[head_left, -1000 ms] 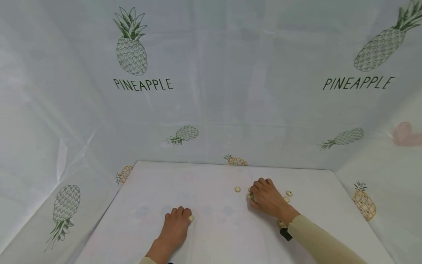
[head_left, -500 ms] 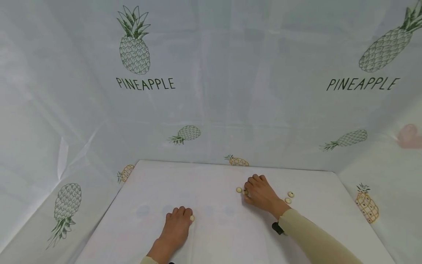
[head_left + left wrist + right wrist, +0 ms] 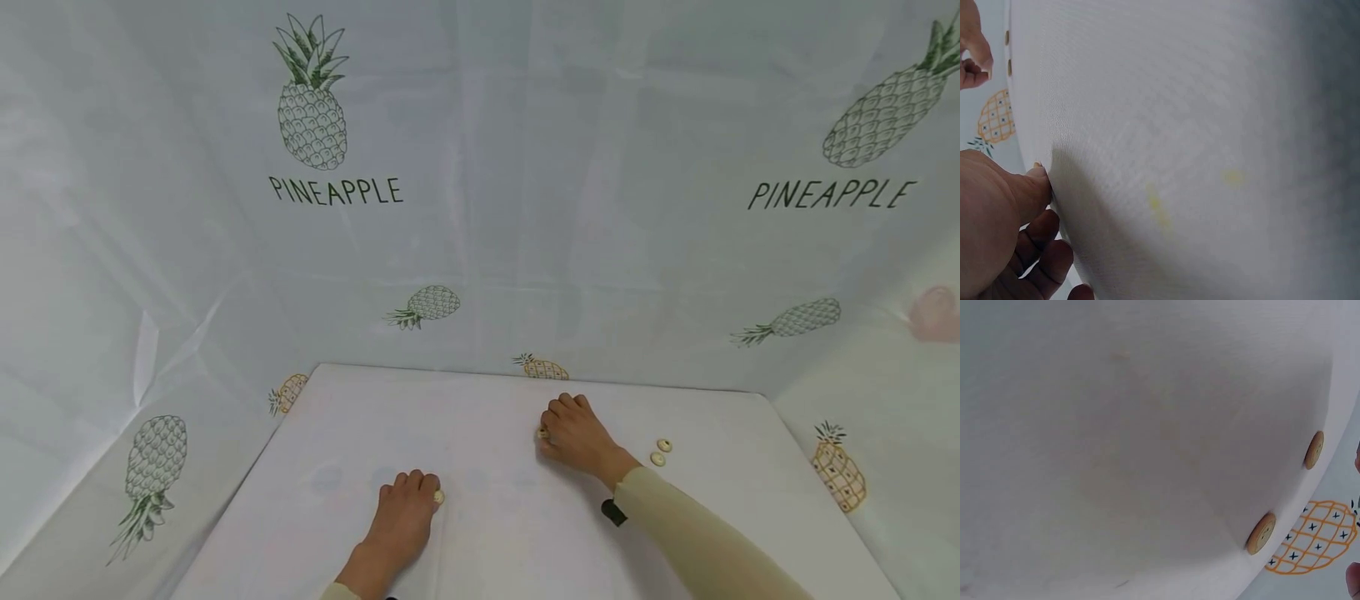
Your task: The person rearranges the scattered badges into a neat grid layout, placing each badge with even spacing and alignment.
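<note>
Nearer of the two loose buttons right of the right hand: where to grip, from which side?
Pinch the nearer button by its left and right rim, coming down from above and the near side. It lies flat, a thin disc, so the rim is the best hold; the farther button sits just beyond, likely leaving less room at the far edge.

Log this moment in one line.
left hand: curled at one button; right hand: pinches another button; two more buttons: apart from hands, on white table

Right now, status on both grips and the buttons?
Left grip: at one button. Right grip: at another. Two loose buttons further right. No obstacle seen.
</note>
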Tool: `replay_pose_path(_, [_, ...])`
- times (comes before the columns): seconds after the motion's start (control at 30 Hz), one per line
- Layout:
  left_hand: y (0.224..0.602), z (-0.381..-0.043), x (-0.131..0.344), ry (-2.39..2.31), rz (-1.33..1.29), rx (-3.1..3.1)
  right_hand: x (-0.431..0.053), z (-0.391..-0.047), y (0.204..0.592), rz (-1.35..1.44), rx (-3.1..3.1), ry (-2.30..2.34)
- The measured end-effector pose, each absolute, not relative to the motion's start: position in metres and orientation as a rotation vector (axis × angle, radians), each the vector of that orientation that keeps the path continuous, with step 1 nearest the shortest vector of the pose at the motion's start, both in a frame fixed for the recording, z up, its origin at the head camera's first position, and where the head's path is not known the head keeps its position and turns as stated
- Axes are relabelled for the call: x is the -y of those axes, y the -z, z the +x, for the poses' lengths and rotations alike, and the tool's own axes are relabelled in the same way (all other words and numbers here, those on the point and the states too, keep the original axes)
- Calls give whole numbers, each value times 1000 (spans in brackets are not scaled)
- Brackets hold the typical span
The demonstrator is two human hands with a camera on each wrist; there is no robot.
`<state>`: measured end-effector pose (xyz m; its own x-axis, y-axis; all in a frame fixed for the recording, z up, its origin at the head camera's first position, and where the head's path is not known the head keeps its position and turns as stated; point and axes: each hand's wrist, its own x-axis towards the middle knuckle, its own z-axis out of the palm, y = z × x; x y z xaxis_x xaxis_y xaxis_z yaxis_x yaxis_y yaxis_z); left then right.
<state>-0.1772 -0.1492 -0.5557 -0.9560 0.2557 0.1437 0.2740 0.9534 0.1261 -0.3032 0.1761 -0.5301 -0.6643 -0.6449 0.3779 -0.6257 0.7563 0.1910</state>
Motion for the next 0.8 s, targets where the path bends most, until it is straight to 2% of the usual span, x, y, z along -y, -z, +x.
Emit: replay_pose_path(0.8, [558, -177, 154, 235, -453, 2977, -122, -321, 540, 936, 2707, -30])
